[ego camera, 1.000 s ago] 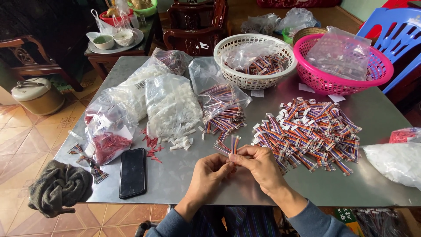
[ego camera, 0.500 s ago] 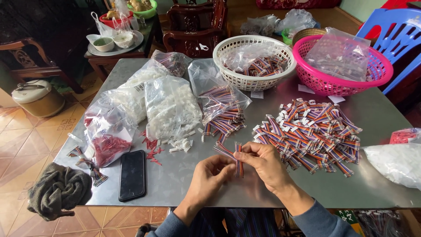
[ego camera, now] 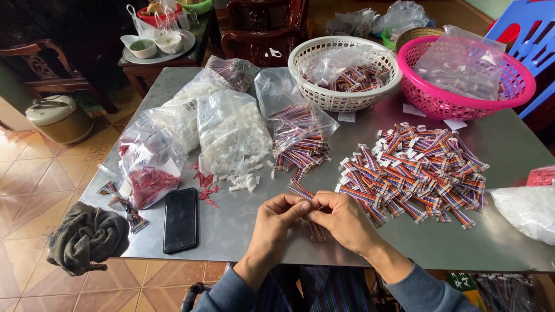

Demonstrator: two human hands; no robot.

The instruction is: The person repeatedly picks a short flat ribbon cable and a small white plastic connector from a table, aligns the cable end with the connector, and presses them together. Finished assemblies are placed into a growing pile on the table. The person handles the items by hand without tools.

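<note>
Hands met over a steel table (ego camera: 231, 231): left hand (ego camera: 276, 222) and right hand (ego camera: 341, 219) pinched a striped ribbon cable (ego camera: 315, 231) between fingertips; clear bags (ego camera: 231, 136) lay left, a pink basket (ego camera: 433, 104) sat far right.

On the metal table (ego camera: 509, 242) we see several clear plastic bags. One bag of white parts (ego camera: 231, 136) lies at centre left, with a second white-filled bag (ego camera: 179, 115) just behind it carrying a small white barcode label (ego camera: 189, 105). A bag of red parts (ego camera: 149, 167) sits at the left edge. A bag of striped wire pieces (ego camera: 292, 118) lies open toward the middle. More bags rest in the white basket (ego camera: 300, 58) and the pink basket (ego camera: 520, 98). A black phone (ego camera: 180, 219) lies flat, its screen dark. Small white paper slips (ego camera: 347, 117) lie by the baskets.
</note>
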